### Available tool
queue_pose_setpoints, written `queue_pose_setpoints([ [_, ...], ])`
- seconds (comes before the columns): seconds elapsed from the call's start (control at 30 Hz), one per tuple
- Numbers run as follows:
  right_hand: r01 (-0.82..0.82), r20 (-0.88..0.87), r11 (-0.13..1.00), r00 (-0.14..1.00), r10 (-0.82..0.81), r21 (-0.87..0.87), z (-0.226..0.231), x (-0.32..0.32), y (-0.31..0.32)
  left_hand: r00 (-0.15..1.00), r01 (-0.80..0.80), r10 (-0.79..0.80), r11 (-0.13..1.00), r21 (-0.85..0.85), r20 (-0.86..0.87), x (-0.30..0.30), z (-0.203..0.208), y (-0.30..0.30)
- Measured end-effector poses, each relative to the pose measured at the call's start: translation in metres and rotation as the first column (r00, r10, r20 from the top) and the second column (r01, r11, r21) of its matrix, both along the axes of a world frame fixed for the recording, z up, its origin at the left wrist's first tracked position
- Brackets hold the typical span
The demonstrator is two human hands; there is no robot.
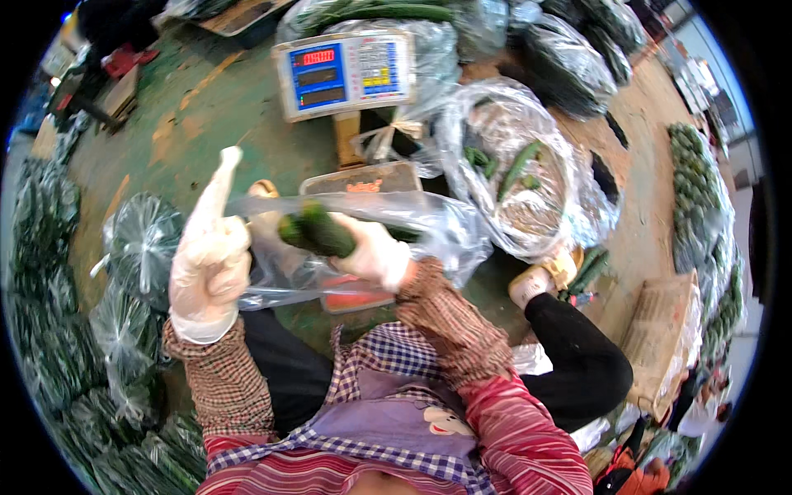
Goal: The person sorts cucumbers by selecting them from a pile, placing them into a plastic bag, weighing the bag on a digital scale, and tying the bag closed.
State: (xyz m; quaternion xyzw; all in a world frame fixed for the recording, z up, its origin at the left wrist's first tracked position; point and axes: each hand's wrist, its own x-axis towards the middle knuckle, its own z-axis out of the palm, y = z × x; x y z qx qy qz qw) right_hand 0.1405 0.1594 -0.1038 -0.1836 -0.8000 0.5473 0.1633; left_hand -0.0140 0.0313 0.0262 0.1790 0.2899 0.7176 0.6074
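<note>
My right hand (pixel 371 252), in a white glove, is closed around dark green cucumbers (pixel 320 229), their ends pointing left. These are at a long clear plastic bag (pixel 445 235) stretched across the platform of a weighing scale (pixel 363 177). At the bag's left end is my left hand (pixel 210 268), also gloved. Its index finger points away from me while the other fingers curl in; whether they pinch the bag's edge is hidden. The scale's display head (pixel 346 74) stands on a post beyond the bag.
An opened clear bag (pixel 511 173) with a few cucumbers lies right of the scale. Filled bags (pixel 144 243) crowd the left side, and more bags (pixel 565 66) lie at the far right. A cardboard box (pixel 660 330) and loose cucumbers (pixel 588 271) are near my right leg.
</note>
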Motion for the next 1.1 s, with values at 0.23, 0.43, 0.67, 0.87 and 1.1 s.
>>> queue_pose_setpoints([
  [0.23,0.431,-0.255,0.899,0.881,-0.399,0.08,0.04,0.04,0.059,0.991,-0.047,0.039,0.997,-0.06,-0.13,0.012,-0.011,0.015],
  [0.43,0.688,-0.371,-0.384,-0.176,-0.912,0.616,-0.051,0.298,0.214,0.956,0.02,-0.041,0.997,-0.075,-0.289,0.053,-0.015,0.061],
  [0.67,0.844,0.676,-0.092,-0.484,-0.555,0.528,-0.105,0.441,0.216,0.853,-0.205,0.087,0.962,-0.178,-0.515,0.084,-0.029,0.104],
  [0.87,0.792,0.675,-0.135,-0.584,-0.45,0.595,-0.14,0.457,0.222,0.79,-0.057,-0.099,0.97,-0.234,-0.605,0.065,-0.035,0.115],
  [1.1,0.647,-0.298,-0.526,-0.437,-0.849,0.552,-0.078,0.445,0.271,0.649,-0.235,-0.164,0.886,-0.401,-0.743,0.025,-0.037,0.075],
])
